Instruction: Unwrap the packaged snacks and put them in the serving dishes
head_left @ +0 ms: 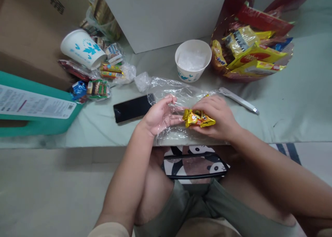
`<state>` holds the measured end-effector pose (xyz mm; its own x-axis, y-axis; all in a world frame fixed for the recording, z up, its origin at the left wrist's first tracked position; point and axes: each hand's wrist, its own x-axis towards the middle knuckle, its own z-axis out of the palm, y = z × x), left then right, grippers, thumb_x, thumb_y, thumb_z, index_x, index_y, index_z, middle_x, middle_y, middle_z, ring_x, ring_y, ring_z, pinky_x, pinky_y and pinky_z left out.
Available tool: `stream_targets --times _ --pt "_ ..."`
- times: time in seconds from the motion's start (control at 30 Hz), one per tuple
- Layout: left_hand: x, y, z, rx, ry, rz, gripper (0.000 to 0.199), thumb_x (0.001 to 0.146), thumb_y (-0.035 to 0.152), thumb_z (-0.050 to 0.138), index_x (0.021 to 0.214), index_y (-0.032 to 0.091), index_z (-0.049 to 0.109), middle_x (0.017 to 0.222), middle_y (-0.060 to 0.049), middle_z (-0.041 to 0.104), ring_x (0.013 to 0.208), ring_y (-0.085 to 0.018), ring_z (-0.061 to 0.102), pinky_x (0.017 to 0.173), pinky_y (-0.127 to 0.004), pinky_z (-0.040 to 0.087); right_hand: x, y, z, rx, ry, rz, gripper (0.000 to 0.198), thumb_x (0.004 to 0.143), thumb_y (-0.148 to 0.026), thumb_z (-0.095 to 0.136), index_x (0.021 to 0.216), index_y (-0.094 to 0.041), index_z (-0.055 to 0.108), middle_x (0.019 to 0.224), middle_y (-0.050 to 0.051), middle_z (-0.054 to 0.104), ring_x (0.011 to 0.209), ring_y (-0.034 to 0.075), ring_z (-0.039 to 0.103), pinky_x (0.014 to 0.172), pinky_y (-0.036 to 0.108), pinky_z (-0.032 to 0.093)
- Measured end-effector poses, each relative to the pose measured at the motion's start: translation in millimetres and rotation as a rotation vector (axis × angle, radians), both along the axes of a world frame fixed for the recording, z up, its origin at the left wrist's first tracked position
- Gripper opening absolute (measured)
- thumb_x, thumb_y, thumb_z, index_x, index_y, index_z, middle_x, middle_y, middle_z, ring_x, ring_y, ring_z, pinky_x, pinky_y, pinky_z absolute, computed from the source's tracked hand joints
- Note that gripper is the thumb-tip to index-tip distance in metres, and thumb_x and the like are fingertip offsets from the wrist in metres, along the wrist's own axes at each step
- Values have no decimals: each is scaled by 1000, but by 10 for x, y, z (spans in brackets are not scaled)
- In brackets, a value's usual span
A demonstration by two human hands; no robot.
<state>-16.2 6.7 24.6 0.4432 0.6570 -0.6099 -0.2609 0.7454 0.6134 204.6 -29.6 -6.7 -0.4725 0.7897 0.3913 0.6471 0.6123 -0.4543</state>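
Now your right hand [216, 117] pinches a gold snack [198, 119] in its fingers. Your left hand [159, 116] grips the clear bag [178, 91], beside a phone [132, 108].

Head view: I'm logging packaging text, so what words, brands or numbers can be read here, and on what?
None can be read for certain.
Cardboard box: dark printed characters, cut off, unreadable.
White label on the teal box: small print and a code square, too small.
Gold snack packet in the right hand: print blurred.
Basket snacks: red logo, illegible.
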Motion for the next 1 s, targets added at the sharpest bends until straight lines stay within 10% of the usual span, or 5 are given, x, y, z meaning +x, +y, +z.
stream_targets --times 0.33,0.73,1.0 --pt "-19 85 4 -37 -26 12 16 90 30 54 78 21 49 75 -4 72 60 -18 74 55 -27 60 12 -29 50 0 -107 -24 53 82 -32 66 134 -29 58 113 7 75 107 29 64 95 44 42" --pt "118 67 -52 137 270 170 17 76 29 62 71 20 49 69 -7 73 48 -15 69 32 -15 20 141 -17 58 -187 388 -159 54 78 -35 73 129 -27 54 111 8 69 97 26 69 85 41 55" --pt "150 40 -50 114 242 111 15 82 29 60 75 19 52 68 -7 74 49 -15 69 33 -14 30 98 68 95 -68 340 -67 37 76 -28 71 112 -24 67 99 6 71 88 23 68 79 38 55"
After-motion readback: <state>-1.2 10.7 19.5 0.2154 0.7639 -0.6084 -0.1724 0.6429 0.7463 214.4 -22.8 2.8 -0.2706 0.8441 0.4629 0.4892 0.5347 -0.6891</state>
